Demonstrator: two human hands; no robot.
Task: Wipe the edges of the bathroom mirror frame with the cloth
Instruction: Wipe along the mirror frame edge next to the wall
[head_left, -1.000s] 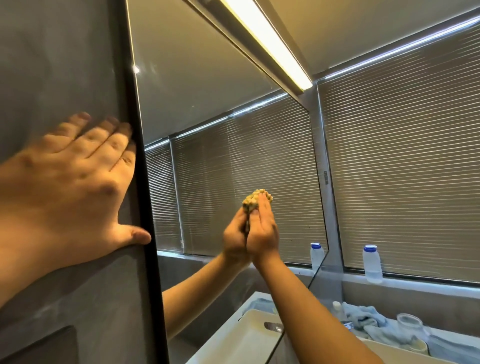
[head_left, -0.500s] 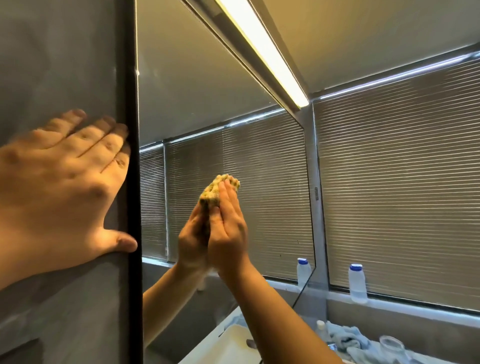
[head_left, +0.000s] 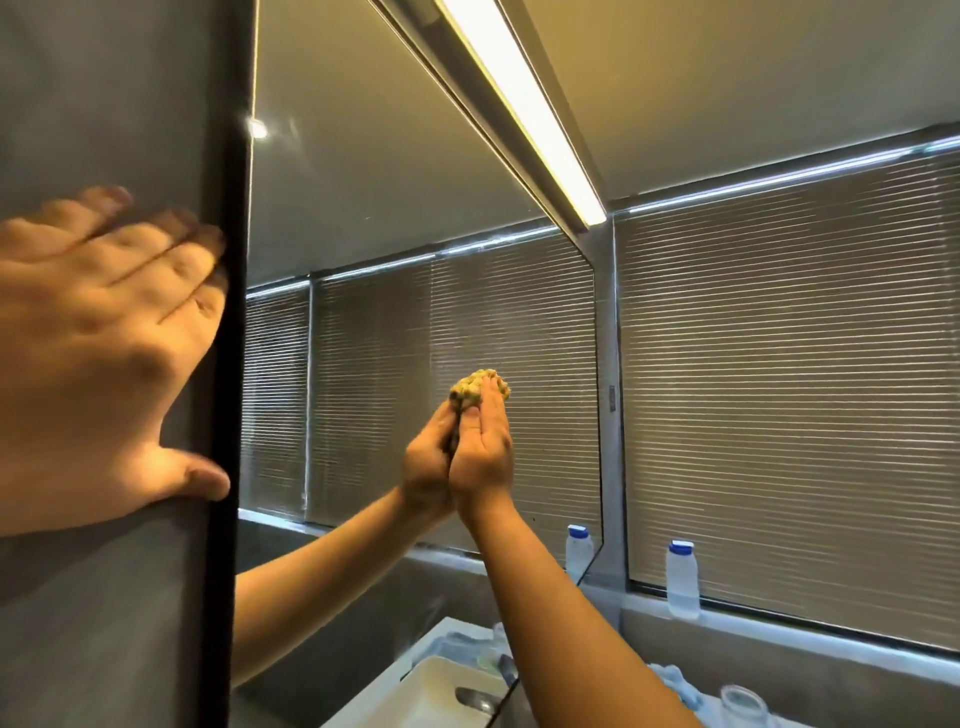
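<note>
The cloth (head_left: 480, 389) is seen as a small yellow-green nubby wad, pressed flat against the mirror glass (head_left: 415, 234) around mid-height, well right of the dark left frame edge (head_left: 231, 364) and left of the mirror's right edge (head_left: 597, 395). It is held under the fingertips of the right hand (head_left: 483, 457), fingers straight and together, thumb side tucked against the glass; only the top of the wad shows past the fingertips. The second hand meeting it is its reflection.

The left hand (head_left: 98, 353) is laid open and flat on the grey wall panel (head_left: 104, 104) just left of the frame, fingers spread, index fingertip touching the frame's edge, thumb out below. Nothing is held by it.

Handling, as judged: the cloth is light, soft and compressible, and will conform to a narrow edge if folded over it. It is best taken as a bunched pad, pinched between thumb and fingers so it wraps the frame's lip. Flat-palm pressure risks the wad slipping out on smooth glass. The mirror is rigid but fragile; moderate pressure is advised.

On the far sill a white bottle with a blue cap (head_left: 681, 579) stands; a basin (head_left: 447, 691) lies below.
</note>
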